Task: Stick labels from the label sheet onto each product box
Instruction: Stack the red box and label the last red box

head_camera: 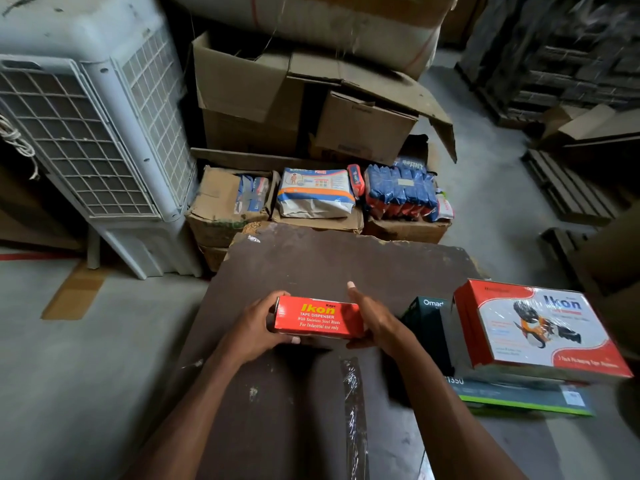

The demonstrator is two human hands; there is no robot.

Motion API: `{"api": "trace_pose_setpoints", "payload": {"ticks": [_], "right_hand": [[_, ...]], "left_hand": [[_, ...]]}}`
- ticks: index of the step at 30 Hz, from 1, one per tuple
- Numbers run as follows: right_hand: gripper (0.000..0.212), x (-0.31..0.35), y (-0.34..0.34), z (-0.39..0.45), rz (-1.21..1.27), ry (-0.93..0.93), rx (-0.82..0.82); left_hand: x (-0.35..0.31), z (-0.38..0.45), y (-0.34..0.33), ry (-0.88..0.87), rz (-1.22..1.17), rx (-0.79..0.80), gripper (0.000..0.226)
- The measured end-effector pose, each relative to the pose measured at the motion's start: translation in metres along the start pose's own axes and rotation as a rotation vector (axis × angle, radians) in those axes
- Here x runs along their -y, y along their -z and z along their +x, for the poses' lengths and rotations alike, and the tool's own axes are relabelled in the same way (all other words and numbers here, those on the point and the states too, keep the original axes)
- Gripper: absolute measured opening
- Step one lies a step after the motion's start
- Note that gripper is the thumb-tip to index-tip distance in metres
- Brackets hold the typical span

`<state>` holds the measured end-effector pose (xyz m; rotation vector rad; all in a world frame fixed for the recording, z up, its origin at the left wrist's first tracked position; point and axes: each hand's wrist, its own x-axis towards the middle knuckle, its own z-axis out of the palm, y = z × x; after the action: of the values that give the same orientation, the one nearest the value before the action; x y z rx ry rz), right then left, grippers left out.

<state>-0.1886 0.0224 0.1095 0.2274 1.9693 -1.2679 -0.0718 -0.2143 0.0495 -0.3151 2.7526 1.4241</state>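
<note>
holding: a small red ikon tape dispenser box point(317, 317) sits between both hands just above the dark brown table point(311, 261), printed face up toward the camera.
left hand point(256, 327): fingers curled round the box's left end, thumb under the near edge; it carries the weight.
right hand point(375, 322): lies flat against the box's right end with fingers straight and forefinger lifted, steadying rather than gripping.
why so: probably turning the box to find a bare face for a label, or squaring it before setting it down.
label sheet: not clearly in view; a long glossy dark strip point(353, 410) lies on the table near the person, and i cannot tell if it belongs to the sheet.
other product boxes: a large red ikon box point(540, 330) rests on a flat grey-green box point(526, 396) to the right, with a dark omad box point(427, 327) just beside the right hand.
surroundings: white air cooler point(93, 133) at left, cardboard cartons point(263, 98) and packs of goods point(315, 192) beyond the table.
in the way: the omad box crowds the right wrist; otherwise the surface ahead gives room to put the box down.
</note>
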Motion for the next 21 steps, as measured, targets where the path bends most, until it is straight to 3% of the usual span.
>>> {"api": "trace_pose_setpoints", "payload": {"ticks": [3, 7, 12, 15, 18, 21], "right_hand": [[0.073, 0.000, 0.006, -0.013, -0.129, -0.055, 0.031], [0.062, -0.003, 0.009, -0.022, -0.176, -0.013, 0.033], [0.062, -0.022, 0.005, -0.020, -0.490, 0.284, -0.271], [0.051, -0.027, 0.001, -0.024, -0.392, 0.600, -0.205], [0.051, -0.036, -0.005, -0.016, -0.690, 0.740, -0.185], [0.052, -0.040, -0.006, -0.010, -0.800, 0.803, -0.221]], "left_hand": [[-0.005, 0.001, 0.003, 0.001, 0.037, 0.069, 0.082], [-0.008, 0.002, -0.001, 0.055, 0.028, 0.126, 0.080], [-0.008, 0.001, -0.003, 0.093, -0.034, 0.163, 0.088], [-0.010, 0.001, -0.002, 0.107, -0.082, 0.181, 0.088], [-0.014, 0.005, -0.004, 0.075, -0.027, 0.169, 0.105], [-0.026, 0.007, -0.009, -0.043, 0.051, 0.125, 0.109]]}}
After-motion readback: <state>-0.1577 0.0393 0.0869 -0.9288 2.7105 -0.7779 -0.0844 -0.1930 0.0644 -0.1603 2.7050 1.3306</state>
